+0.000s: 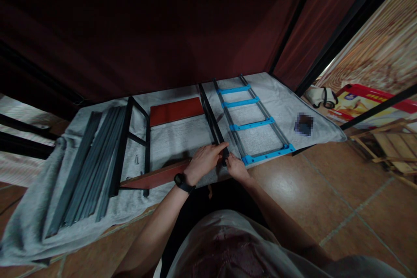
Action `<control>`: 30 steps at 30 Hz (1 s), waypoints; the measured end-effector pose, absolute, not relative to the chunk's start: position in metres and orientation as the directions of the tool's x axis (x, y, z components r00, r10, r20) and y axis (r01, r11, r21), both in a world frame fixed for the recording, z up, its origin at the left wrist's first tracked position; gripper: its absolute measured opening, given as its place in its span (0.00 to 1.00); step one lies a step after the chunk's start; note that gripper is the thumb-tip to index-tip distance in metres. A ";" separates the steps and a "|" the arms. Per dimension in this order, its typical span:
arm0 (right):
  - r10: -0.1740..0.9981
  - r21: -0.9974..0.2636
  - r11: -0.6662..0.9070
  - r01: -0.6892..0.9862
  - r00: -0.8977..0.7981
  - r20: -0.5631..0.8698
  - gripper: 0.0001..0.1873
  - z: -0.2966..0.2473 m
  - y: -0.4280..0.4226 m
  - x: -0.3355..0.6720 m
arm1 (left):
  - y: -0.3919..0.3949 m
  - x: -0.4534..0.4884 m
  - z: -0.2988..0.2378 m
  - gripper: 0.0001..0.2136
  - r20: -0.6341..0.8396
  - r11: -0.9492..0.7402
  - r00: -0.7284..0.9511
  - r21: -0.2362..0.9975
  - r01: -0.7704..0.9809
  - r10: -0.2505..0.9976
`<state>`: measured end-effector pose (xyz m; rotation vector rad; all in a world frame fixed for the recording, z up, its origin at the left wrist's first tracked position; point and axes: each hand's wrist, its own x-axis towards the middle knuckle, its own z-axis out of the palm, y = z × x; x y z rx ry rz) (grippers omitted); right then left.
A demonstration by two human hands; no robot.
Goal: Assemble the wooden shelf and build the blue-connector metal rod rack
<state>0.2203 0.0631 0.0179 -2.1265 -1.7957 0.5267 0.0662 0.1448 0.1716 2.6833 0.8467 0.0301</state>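
A black metal side frame [210, 115] lies lengthwise in front of me, its near end between my two hands. My left hand [204, 160], with a dark watch [182, 181] on its wrist, grips that end from the left, thumb over the top. From the right, the fingers of my right hand [235, 167] close on the same end; their tips are partly hidden. A red-brown board [176, 111] sits at the far side, left of the frame. A second red-brown board [159, 176] stands nearer, meeting another black frame [122, 152] on the left.
Grey metal bars [93, 165] are bundled on the grey cloth [276, 95] at left. A few screws [137, 159] lie beside the left frame. Right of my hands is a ladder-like rack with blue crosspieces [252, 124]. A blurred small object [304, 124] is farther right.
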 end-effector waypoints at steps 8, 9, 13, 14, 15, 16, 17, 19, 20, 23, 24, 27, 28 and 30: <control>0.991 -0.480 -0.133 0.867 0.105 -0.085 0.13 0.017 0.066 0.229 | 0.142 0.067 0.173 0.25 -0.099 -0.776 0.824 0.290 0.560 0.558; 0.992 -0.465 -0.123 0.877 0.094 -0.084 0.14 0.018 0.066 0.229 | 0.142 0.067 0.173 0.24 -0.092 -0.778 0.827 0.293 0.555 0.555; 0.996 -0.422 -0.073 0.904 0.049 -0.068 0.15 0.021 0.064 0.229 | 0.143 0.066 0.172 0.24 -0.075 -0.783 0.832 0.300 0.545 0.550; 0.997 -0.415 -0.061 0.908 0.039 -0.063 0.15 0.022 0.064 0.229 | 0.143 0.066 0.171 0.24 -0.074 -0.784 0.832 0.298 0.545 0.551; 0.998 -0.409 -0.051 0.911 0.029 -0.059 0.15 0.023 0.064 0.230 | 0.143 0.066 0.171 0.25 -0.076 -0.784 0.832 0.295 0.546 0.550; 0.998 -0.402 -0.040 0.915 0.019 -0.056 0.15 0.024 0.064 0.230 | 0.144 0.066 0.171 0.24 -0.078 -0.784 0.831 0.293 0.547 0.550; 0.999 -0.396 -0.032 0.918 0.012 -0.053 0.14 0.024 0.064 0.230 | 0.143 0.066 0.171 0.24 -0.079 -0.785 0.831 0.291 0.547 0.550; 0.999 -0.389 -0.027 0.921 0.011 -0.042 0.14 0.024 0.063 0.230 | 0.143 0.066 0.171 0.24 -0.079 -0.786 0.833 0.293 0.545 0.548; 0.999 -0.391 -0.030 0.920 0.016 -0.038 0.14 0.024 0.063 0.231 | 0.143 0.066 0.172 0.24 -0.077 -0.787 0.835 0.295 0.541 0.545; 0.999 -0.417 -0.044 0.908 0.035 -0.029 0.14 0.021 0.063 0.232 | 0.144 0.065 0.174 0.25 -0.075 -0.795 0.842 0.295 0.531 0.534; 0.999 -0.432 -0.045 0.901 0.037 -0.028 0.14 0.020 0.063 0.233 | 0.144 0.065 0.174 0.25 -0.079 -0.796 0.844 0.295 0.529 0.531; 0.999 -0.473 -0.040 0.880 0.036 -0.018 0.14 0.018 0.062 0.234 | 0.145 0.065 0.176 0.26 -0.102 -0.796 0.846 0.295 0.529 0.524; 0.999 -0.484 -0.039 0.874 0.037 -0.015 0.14 0.018 0.062 0.234 | 0.145 0.065 0.176 0.26 -0.107 -0.794 0.843 0.291 0.533 0.527; 0.999 -0.510 -0.049 0.859 0.052 -0.008 0.13 0.018 0.062 0.233 | 0.144 0.066 0.175 0.25 -0.107 -0.793 0.837 0.275 0.543 0.536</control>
